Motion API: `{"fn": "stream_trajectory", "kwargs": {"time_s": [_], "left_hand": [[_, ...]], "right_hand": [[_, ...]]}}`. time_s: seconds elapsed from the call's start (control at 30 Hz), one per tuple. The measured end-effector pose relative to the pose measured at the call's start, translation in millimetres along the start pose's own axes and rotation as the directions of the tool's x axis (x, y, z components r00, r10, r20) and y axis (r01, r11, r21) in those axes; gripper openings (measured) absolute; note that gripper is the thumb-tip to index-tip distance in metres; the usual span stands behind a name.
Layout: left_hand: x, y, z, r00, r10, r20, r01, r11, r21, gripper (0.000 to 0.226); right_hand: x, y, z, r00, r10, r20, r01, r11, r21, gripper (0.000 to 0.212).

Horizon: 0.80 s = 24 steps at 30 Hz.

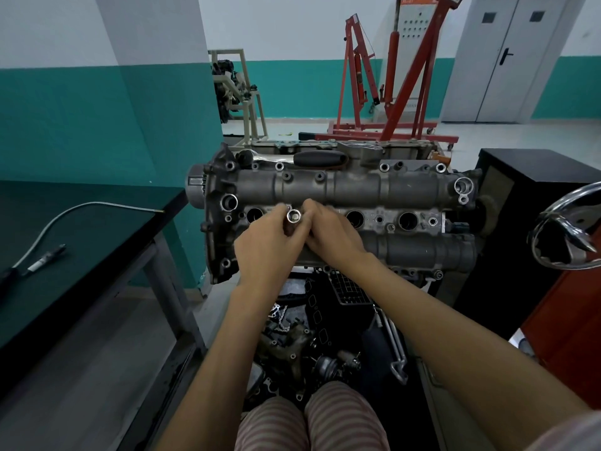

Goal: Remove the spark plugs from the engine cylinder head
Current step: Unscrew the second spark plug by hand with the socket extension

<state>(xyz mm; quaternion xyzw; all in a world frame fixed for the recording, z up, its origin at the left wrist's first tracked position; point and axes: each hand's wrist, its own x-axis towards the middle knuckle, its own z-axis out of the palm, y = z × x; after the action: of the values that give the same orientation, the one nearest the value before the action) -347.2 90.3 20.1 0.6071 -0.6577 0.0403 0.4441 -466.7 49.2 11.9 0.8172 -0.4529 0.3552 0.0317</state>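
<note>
- Two hands meet over the middle of the engine cylinder head (357, 187), above its row of spark plug wells.
- We grip a metal socket (294, 218) with our left hand (270, 245); the fingers curl round its barrel, and its open end faces up toward the camera.
- A small part sits inside the socket's open end; we cannot tell whether it is a spark plug.
- We hold our right hand (335, 236) against the left, fingers bent toward the socket; whether they grasp it or only touch it, we cannot tell.
- One spark plug well (254, 215) shows just left of the hands, and two more (355, 219) (407, 220) lie to the right; all three look dark inside.
- A black-handled tool (318, 157) rests along the far edge of the cylinder head.
- A dark workbench (65, 255) stands to the left and carries a flexible metal hose (81, 209).
- A red engine hoist (390, 92) stands far behind the engine.
- Loose engine parts (292, 340) lie on the floor near our knees.
</note>
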Motion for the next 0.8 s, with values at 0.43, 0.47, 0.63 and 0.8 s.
{"fn": "stream_trajectory", "kwargs": {"time_s": [0.43, 0.47, 0.63, 0.8], "left_hand": [[2.4, -0.8, 1.8, 0.999, 0.029, 0.019, -0.029, 0.999, -0.014, 0.040], [0.8, -0.8, 1.5, 0.998, 0.053, 0.025, -0.052, 0.998, -0.032, 0.038], [-2.2, -2.9, 4.0, 0.997, 0.077, 0.027, -0.076, 0.996, -0.054, 0.026], [1.0, -3.2, 6.2, 1.000, 0.005, 0.022, -0.006, 1.000, 0.030, 0.038]], "right_hand": [[1.2, -0.3, 1.5, 0.999, 0.022, 0.040, -0.021, 0.999, -0.039, 0.016], [0.9, -0.1, 1.8, 0.999, 0.022, 0.041, -0.020, 0.999, -0.039, 0.016], [0.5, -1.1, 2.1, 1.000, -0.009, 0.029, 0.011, 0.998, -0.067, 0.023], [3.0, 0.0, 1.7, 0.999, 0.047, 0.010, -0.047, 0.998, -0.036, 0.025]]}}
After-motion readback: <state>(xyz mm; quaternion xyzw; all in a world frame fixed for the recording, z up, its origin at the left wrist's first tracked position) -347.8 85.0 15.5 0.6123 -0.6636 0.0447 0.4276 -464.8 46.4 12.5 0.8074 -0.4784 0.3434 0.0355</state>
